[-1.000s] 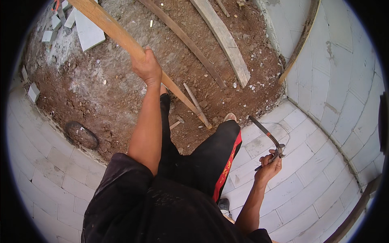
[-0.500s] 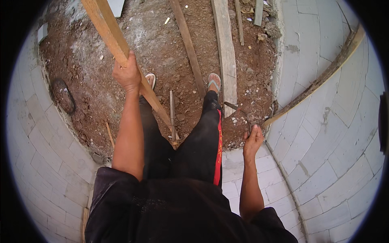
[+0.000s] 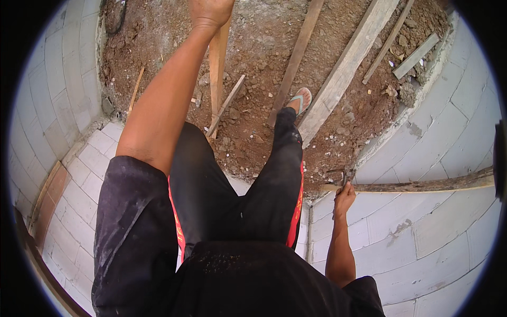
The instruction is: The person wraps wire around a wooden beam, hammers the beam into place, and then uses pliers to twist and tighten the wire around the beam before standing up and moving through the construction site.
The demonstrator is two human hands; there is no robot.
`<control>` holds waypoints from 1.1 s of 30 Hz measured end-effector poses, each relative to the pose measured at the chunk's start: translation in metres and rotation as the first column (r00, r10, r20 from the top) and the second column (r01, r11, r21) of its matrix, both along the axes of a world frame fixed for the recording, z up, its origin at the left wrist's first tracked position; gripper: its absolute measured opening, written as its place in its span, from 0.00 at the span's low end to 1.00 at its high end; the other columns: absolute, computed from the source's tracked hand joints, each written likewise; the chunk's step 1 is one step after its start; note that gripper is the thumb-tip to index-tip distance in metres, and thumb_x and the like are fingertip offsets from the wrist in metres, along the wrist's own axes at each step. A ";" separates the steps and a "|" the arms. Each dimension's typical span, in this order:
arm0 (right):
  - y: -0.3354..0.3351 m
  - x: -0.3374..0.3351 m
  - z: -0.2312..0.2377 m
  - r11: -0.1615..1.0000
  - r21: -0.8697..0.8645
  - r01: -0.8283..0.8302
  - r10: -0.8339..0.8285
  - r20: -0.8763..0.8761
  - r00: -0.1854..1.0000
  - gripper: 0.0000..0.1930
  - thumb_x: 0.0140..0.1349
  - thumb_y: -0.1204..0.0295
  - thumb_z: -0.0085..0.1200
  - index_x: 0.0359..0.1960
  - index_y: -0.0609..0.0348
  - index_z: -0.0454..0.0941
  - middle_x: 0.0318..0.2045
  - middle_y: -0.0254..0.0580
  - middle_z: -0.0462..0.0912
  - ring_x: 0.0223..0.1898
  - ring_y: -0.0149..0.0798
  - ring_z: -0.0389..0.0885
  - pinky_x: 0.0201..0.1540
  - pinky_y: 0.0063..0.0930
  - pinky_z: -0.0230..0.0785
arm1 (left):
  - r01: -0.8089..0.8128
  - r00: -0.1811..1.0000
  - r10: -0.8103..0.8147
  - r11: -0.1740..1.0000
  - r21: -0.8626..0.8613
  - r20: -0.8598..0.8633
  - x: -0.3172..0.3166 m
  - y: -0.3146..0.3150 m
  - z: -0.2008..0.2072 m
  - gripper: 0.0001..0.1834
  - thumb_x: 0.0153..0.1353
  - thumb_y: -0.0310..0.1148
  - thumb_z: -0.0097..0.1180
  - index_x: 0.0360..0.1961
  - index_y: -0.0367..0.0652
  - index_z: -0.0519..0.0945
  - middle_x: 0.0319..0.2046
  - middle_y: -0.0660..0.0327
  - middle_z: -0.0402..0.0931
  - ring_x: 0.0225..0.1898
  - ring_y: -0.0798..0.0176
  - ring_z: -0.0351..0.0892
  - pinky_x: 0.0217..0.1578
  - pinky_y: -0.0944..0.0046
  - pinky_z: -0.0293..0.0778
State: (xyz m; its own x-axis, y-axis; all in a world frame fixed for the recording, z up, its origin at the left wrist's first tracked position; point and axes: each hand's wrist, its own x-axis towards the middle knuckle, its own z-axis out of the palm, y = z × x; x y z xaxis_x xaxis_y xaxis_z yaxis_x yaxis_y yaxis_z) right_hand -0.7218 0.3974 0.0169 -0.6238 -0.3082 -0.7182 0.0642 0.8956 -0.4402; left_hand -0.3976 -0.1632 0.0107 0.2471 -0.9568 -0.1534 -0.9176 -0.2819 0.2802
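My left hand (image 3: 210, 11) is raised at the top of the view, gripping a long wooden plank (image 3: 217, 74) that stands on the dirt and leans toward me. My right hand (image 3: 344, 198) hangs low at my right side, closed around the handle of a small dark hammer (image 3: 344, 175) whose head points up. My legs in black shorts with red trim fill the middle. One foot in a sandal (image 3: 301, 100) stands on the brown soil.
Several planks and battens (image 3: 343, 68) lie across the loose brown earth (image 3: 259, 47). White block walls (image 3: 433, 158) ring the pit on the left, front and right. A long wooden strip (image 3: 422, 186) lies along the wall top by my right hand.
The view has swung round. My left hand with the plank has risen to the top edge, and the plank now stands more upright. My right hand with the hammer stays low at my side.
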 end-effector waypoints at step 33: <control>0.029 0.262 -0.110 0.865 -0.256 -0.432 0.417 -0.114 0.902 0.18 0.76 0.58 0.43 0.31 0.57 0.74 0.16 0.29 0.69 0.12 0.22 0.62 0.14 0.19 0.52 | -0.078 0.585 0.372 0.910 0.406 -0.721 0.305 0.631 -0.099 0.17 0.63 0.39 0.59 0.48 0.40 0.78 0.38 0.51 0.83 0.40 0.50 0.84 0.43 0.54 0.77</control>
State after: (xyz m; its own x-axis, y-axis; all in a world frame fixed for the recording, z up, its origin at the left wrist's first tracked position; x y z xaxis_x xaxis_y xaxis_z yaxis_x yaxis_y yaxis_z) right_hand -0.4594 0.4267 -0.0927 -0.4230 -0.7280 -0.5396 -0.3256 0.6778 -0.6592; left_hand -0.0927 0.4679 -0.0886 0.0955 -0.7513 -0.6530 -0.2885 -0.6488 0.7042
